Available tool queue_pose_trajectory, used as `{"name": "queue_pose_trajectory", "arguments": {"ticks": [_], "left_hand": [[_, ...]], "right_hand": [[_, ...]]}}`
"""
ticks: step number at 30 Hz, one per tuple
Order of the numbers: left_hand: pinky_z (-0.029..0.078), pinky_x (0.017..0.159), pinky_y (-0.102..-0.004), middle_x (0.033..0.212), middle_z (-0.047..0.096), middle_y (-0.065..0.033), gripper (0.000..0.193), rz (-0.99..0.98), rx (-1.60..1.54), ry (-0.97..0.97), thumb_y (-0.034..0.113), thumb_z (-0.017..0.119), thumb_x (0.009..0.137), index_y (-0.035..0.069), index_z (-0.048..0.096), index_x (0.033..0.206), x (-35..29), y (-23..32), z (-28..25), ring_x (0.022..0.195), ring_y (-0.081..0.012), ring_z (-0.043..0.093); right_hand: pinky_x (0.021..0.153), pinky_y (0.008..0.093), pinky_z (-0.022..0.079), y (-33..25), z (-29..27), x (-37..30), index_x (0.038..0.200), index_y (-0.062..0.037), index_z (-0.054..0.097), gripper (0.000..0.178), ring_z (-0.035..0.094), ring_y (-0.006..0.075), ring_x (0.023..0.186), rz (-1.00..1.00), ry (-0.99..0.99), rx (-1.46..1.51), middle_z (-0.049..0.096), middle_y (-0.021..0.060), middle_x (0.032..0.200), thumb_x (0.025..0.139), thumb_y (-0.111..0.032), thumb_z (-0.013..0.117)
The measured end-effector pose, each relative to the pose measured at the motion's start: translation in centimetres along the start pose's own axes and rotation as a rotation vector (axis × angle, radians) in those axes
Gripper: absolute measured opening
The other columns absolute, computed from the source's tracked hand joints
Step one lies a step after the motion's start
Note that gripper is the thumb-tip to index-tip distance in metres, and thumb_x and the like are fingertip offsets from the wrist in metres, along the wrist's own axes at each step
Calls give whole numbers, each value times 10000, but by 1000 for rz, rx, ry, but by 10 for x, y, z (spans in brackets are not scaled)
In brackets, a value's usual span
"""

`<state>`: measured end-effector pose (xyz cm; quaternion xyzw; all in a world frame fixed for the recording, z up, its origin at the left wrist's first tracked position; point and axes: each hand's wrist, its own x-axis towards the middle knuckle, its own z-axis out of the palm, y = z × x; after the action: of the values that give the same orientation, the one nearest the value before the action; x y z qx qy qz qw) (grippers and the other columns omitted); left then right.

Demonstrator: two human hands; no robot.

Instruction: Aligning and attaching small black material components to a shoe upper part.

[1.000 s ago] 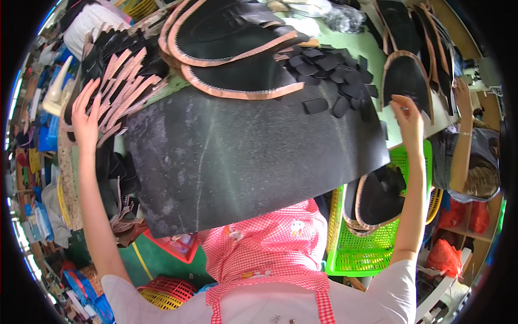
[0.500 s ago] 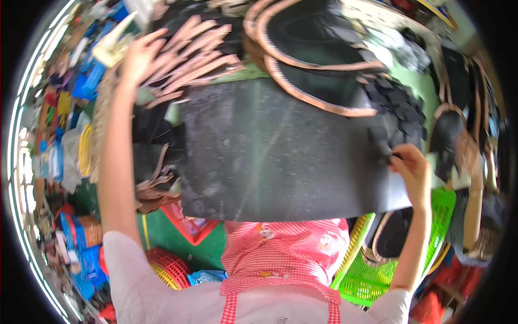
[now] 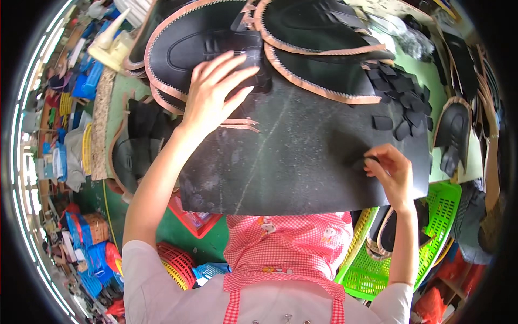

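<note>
Cluttered bench, black rubber sheet (image 3: 302,162) spread across it. Left hand (image 3: 213,92) lies open, fingers splayed, on a black shoe upper (image 3: 199,51); right hand (image 3: 391,173) pinches a small black piece (image 3: 371,160). Best pressed flat, edges aligned

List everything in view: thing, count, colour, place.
rubber sheet: one, black, middle of the table
shoe uppers: several, black with tan edging, stacked at the top
small cut pieces: many, black, right of the sheet
table: one, green top, under the sheet
green basket: one, bright green, lower right, holding black pieces
red basket: one, red, below the sheet's left edge
apron: one, pink check, bottom centre
left hand: flat on the shoe uppers, fingers spread
right hand: pinching a small black piece on the sheet's right part
</note>
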<state>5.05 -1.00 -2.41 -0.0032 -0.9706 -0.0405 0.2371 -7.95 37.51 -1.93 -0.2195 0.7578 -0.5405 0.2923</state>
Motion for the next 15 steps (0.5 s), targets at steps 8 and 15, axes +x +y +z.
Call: {"name": "queue_pose_trajectory", "arguments": {"ticks": [8, 15], "left_hand": [[200, 1266, -522, 1591, 452, -116, 766, -27, 164, -125, 195, 780, 752, 165, 542, 1479, 11, -24, -1, 1517, -283, 358], [348, 1181, -478, 1478, 581, -89, 518, -3, 85, -91, 285, 744, 896, 157, 637, 1386, 4, -56, -23, 1440, -306, 462]], "right_hand": [[691, 224, 538, 24, -4, -3, 1080, -22, 654, 101, 679, 93, 845, 7, 17, 170, 686, 13, 973, 983, -35, 680], [647, 205, 516, 26, -1, -1, 1062, -29, 675, 114, 631, 56, 794, -43, 15, 153, 688, 5, 976, 954, -25, 714]]}}
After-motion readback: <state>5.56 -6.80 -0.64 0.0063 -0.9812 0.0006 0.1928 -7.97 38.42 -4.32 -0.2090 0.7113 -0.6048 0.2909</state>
